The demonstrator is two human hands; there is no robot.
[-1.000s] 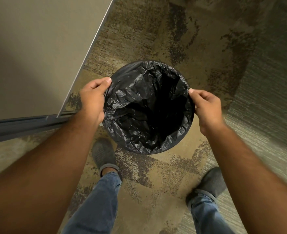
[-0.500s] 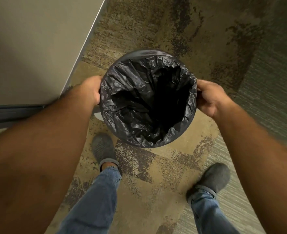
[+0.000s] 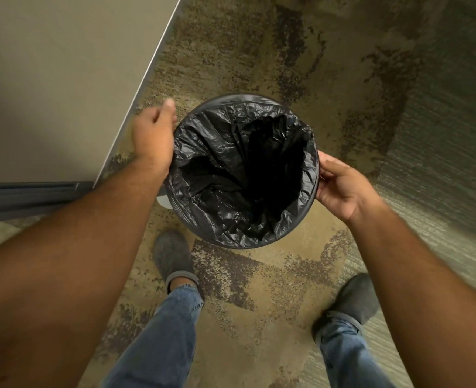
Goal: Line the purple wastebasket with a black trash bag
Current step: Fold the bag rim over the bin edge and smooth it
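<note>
**Fingers at the rim: liner seating, late stage**

Fingers [image 3: 332, 167] of my right hand [image 3: 343, 189] are curling loosely against the right side of the wastebasket [image 3: 313, 197], thumb toward the rim, cradling it more than clamping; I am reading them as partly closed on the basket's edge. My left hand [image 3: 152, 133] is hovering beside the left rim, fingers relaxed and spread, gripping nothing that I can make out, though its lower edge is touching or nearly touching the plastic.

Item: black trash bag [image 3: 231, 152]. It is sitting inside the basket, its crinkled mouth folding outward over the rim most of the way round, its middle sagging into a dark hollow.

Item: wastebasket. It is standing upright on the patterned carpet [image 3: 259, 289], just beside the corner of a pale panel [image 3: 63, 79], ahead of my two grey shoes. Its purple colour is not showing; the walls are reading dark under the film.

Step in hand, as I am judging it: snugging the bag's cuff down around the rim. The lining is looking nearly complete.

Next move, as I am judging it: working round the far and near edges, pressing any loose fold down evenly while the right hand is steadying the basket, and avoiding a pull hard enough to tear thin film.
</note>
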